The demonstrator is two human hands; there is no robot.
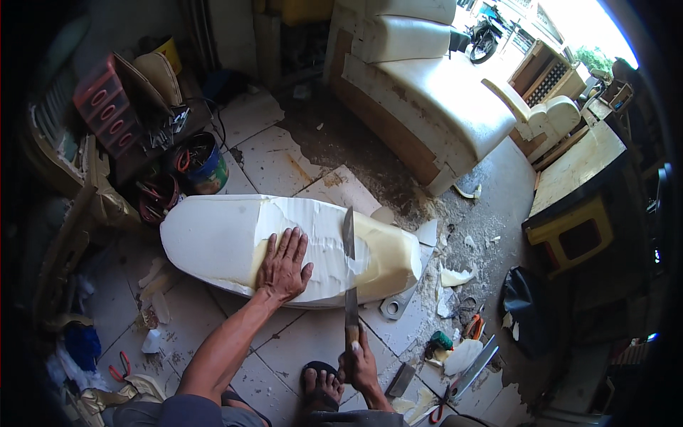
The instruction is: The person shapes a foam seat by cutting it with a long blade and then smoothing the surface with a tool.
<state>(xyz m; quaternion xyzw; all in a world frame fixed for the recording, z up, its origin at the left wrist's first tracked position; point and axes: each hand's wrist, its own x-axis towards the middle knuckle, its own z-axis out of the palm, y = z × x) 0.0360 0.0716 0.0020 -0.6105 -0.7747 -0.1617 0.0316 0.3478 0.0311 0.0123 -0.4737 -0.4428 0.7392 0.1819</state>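
Observation:
A long foam seat [213, 231], shaped like a motorcycle seat, lies across the floor in front of me. Its left part is smooth and white, its middle is rough and freshly cut, and its right end is yellowish. My left hand [284, 267] rests flat on the middle, fingers spread. Below the seat's near edge, my right hand [358, 364] grips the handle of a long knife [351, 307]. The blade points away from me across the foam; a stretch of it is hidden within the foam, and its tip [348, 224] shows beyond.
Foam scraps [455, 276] litter the floor to the right. Red-handled scissors [435, 413], a dark block [400, 380] and a green spool-like thing [441, 340] lie near my right hand. A tool bucket [206, 167] stands far left; a cream sofa [427, 85] fills the back.

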